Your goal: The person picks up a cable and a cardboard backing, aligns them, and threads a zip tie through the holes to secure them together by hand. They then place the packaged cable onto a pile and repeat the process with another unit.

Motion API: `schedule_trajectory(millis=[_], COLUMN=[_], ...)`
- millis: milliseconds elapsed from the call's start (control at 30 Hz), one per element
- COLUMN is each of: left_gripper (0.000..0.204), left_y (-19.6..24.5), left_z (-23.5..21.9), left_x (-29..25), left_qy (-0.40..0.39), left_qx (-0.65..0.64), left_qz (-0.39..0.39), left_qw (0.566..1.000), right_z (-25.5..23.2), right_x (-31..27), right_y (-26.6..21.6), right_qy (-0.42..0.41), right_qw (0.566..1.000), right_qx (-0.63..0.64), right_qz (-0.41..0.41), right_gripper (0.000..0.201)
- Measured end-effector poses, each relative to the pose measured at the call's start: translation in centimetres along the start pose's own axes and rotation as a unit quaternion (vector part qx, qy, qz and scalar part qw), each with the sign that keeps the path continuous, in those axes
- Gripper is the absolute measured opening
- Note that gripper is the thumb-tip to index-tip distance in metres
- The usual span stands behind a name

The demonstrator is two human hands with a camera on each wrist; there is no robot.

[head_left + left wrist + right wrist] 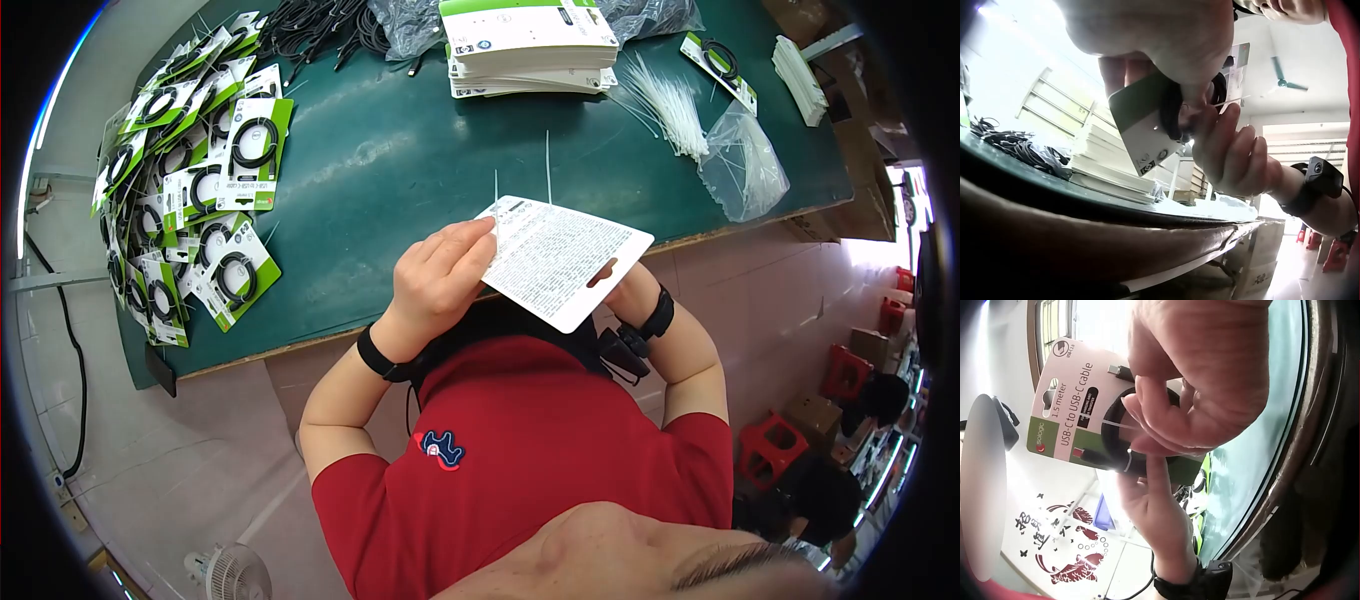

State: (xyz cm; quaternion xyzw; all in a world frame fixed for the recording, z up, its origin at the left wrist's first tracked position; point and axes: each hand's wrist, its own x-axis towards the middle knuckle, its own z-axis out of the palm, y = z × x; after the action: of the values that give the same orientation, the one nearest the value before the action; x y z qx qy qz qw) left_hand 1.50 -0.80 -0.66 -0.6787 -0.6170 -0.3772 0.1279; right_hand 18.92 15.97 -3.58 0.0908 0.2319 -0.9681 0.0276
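Note:
Between both hands a printed cardboard card is held tilted above the table's front edge, its text-covered back facing up in the head view. On its front, in the right wrist view, a black coiled USB-C cable lies against the card. My left hand grips the card and coil at one side. Curled close to the coil, my right hand pinches a thin white cable tie; the card hides most of this hand in the head view. Two white tie tails stick up past the card's far edge.
On the green table, many carded cables are heaped at left. A stack of cards stands at the back, beside loose black cables. White cable ties, a plastic bag and one carded cable lie at right.

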Motion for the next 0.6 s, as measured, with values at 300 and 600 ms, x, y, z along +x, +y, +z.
schedule_trajectory(millis=[300,600], left_gripper=[0.027,0.030], left_y=[-0.2,-0.4], left_z=[0.7,1.1], left_x=[-1.0,-0.6], left_qy=[-0.016,0.018], left_qx=[-0.072,-0.489], left_qz=[-0.073,-0.487], left_qw=[0.995,0.723], right_z=[1.0,4.3], right_x=[0.1,0.4], right_y=[-1.2,-2.0], right_qy=[0.051,0.080], right_qw=[0.959,0.924], right_qx=[-0.272,-0.367], right_qz=[0.059,-0.077], right_gripper=[0.031,0.010])
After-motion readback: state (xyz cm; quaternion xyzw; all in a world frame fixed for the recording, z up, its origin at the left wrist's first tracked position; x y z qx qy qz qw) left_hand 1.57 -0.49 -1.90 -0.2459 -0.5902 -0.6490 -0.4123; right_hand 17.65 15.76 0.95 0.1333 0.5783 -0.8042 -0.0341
